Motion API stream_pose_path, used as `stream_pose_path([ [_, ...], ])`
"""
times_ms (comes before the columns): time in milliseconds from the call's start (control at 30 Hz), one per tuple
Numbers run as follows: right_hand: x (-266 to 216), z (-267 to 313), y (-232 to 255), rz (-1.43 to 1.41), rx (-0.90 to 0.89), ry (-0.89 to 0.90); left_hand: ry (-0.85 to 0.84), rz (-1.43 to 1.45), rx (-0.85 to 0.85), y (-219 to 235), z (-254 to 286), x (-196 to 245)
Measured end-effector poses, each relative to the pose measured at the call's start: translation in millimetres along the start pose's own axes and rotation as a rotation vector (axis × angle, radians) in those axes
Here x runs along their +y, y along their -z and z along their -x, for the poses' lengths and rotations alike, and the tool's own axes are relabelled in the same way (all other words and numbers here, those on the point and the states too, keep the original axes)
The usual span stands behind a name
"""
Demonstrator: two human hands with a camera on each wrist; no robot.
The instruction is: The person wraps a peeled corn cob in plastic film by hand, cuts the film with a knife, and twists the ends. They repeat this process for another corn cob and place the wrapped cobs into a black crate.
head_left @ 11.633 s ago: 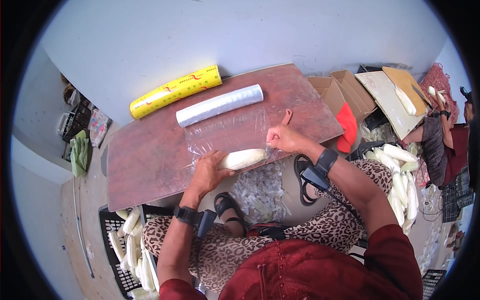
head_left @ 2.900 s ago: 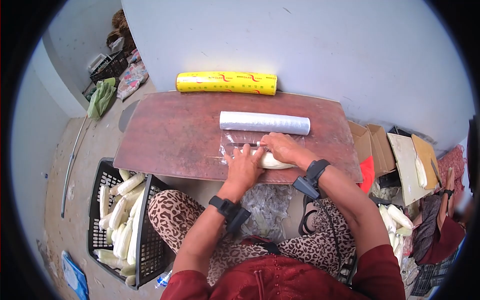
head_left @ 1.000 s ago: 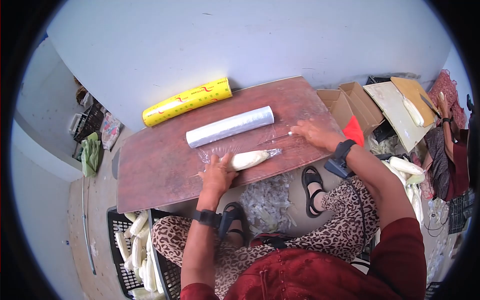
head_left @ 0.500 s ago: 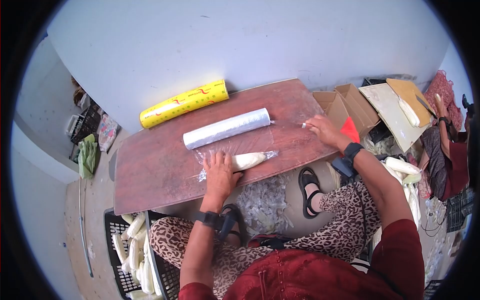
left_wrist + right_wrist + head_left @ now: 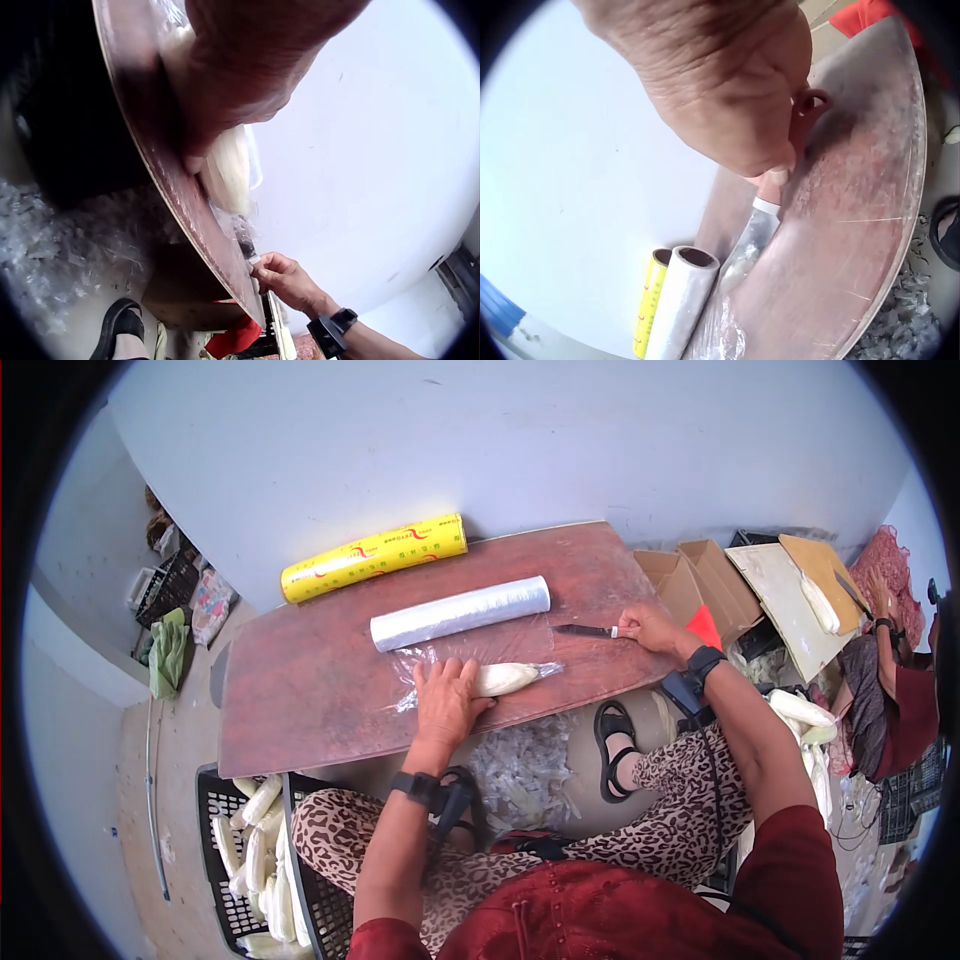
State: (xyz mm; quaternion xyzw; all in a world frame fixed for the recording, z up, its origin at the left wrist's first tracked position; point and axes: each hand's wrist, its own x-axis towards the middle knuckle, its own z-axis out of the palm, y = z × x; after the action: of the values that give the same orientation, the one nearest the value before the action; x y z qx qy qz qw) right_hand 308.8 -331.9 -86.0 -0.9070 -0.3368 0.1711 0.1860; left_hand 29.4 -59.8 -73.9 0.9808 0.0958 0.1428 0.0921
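Knife (image 5: 583, 629) has swung out right since 2.9 s ago – then right by the left fingers, now well to the right of them, past the edge of the clear film (image 5: 530, 638). Film also sticks out past the tip of the corn cob (image 5: 507, 679) now, which it didn't then. Reads as the cutting pass being over, cob mostly rolled up; can't tell if the film is fully parted from the clear roll (image 5: 460, 612).

Left hand (image 5: 449, 702) is cupped over the cob, fingers lightly bent on top, thumb along its near side, pinning it to the tabletop (image 5: 290, 700). Right hand (image 5: 655, 632) has its fingers closed tight on the knife handle, blade pointing back toward the left hand. Clear roll lies just beyond the left fingers, yellow roll (image 5: 375, 557) farther out.

Containers: black crate (image 5: 325, 905), below and left of the left fingers, holds a pile of loose cobs (image 5: 262, 860). More cobs (image 5: 795, 710) sit to the right of and nearer than the right fingers – their container is mostly hidden. Cardboard box (image 5: 735, 585) beyond the right fingers, contents not visible.
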Motion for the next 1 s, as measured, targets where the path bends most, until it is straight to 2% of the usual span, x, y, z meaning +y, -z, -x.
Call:
stream_pose_path([
  [67, -36, 12, 13, 0.266, 0.071, -0.005, 0.006, -0.002, -0.02, 1, -1, 0],
  [167, -63, -8, 2, 0.306, 0.319, 0.269, 0.0, -0.004, -0.009, -1, -1, 0],
  [267, -112, -36, -15, 0.297, 0.418, 0.495, -0.02, -0.126, 0.074, -4, -2, 4],
  [300, -127, -45, -23, 0.301, 0.461, 0.561, -0.028, -0.118, 0.053, -3, -4, 5],
  [367, -157, -57, -34, 0.328, 0.444, 0.578, -0.04, -0.101, 0.012, -1, -7, 8],
  [467, -178, -71, -49, 0.356, 0.387, 0.561, -0.083, -0.064, -0.008, -6, -9, 0],
  [633, -182, -84, -64, 0.44, 0.367, 0.535, -0.12, -0.015, -0.05, 1, -12, -5],
  [800, -189, -82, -56, 0.49, 0.235, 0.444, -0.006, 0.041, -0.29, 12, -13, -1],
  [933, -187, -84, -63, 0.478, 0.306, 0.459, -0.018, 0.162, -0.414, 8, -10, -11],
  [1000, -186, -83, -63, 0.46, 0.323, 0.463, -0.011, 0.143, -0.271, 10, -2, -7],
])
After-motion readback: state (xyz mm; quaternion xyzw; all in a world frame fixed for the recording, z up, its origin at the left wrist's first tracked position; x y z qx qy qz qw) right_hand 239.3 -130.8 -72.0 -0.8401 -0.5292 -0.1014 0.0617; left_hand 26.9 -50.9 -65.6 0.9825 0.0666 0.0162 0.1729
